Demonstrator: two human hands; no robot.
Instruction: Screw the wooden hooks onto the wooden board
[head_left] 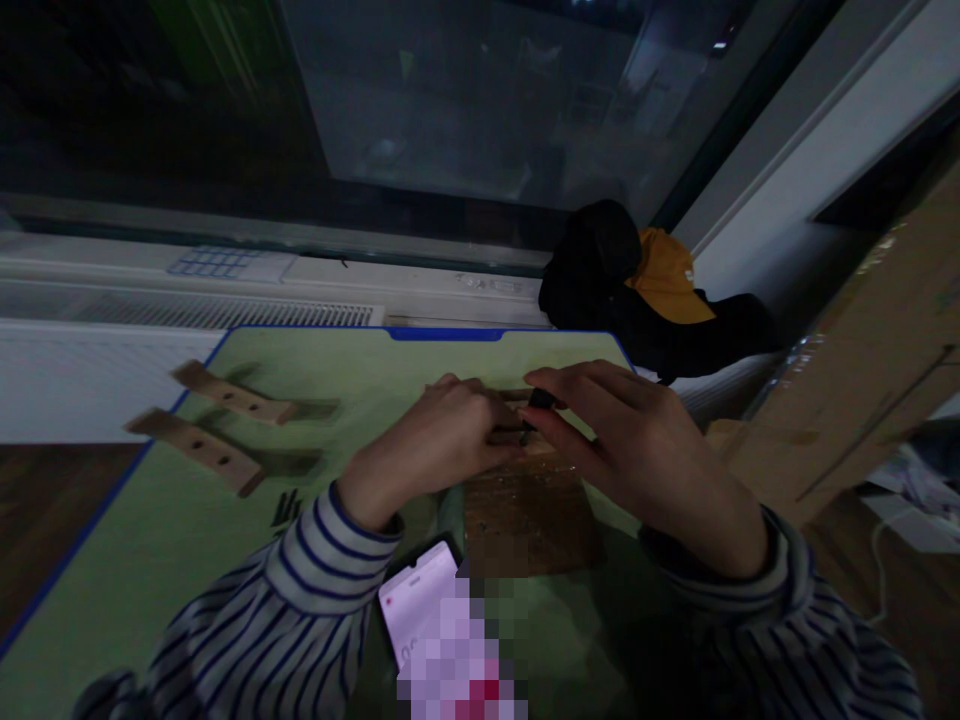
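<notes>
Between the thumb and forefinger of my right hand (637, 425) is a small black piece (541, 399), its kind too dim to tell. Its lower end points down at a light wooden piece (546, 443) lying at the far edge of a brown wooden board (532, 515). My left hand (454, 425) is closed, with its fingers on the wooden piece's left side, meeting the right fingertips. The fingers hide most of that piece. Off to the left, two wooden pieces with two holes each, a far one (238, 393) and a near one (202, 452), lie on the table.
Several small dark pieces, perhaps screws (285, 508), lie left of my left wrist. A lit phone (427, 600) rests near me on the green, blue-edged table (352, 365). Behind stand a radiator (247, 305) and window; black and orange caps (670, 280) sit right, beside cardboard (862, 370).
</notes>
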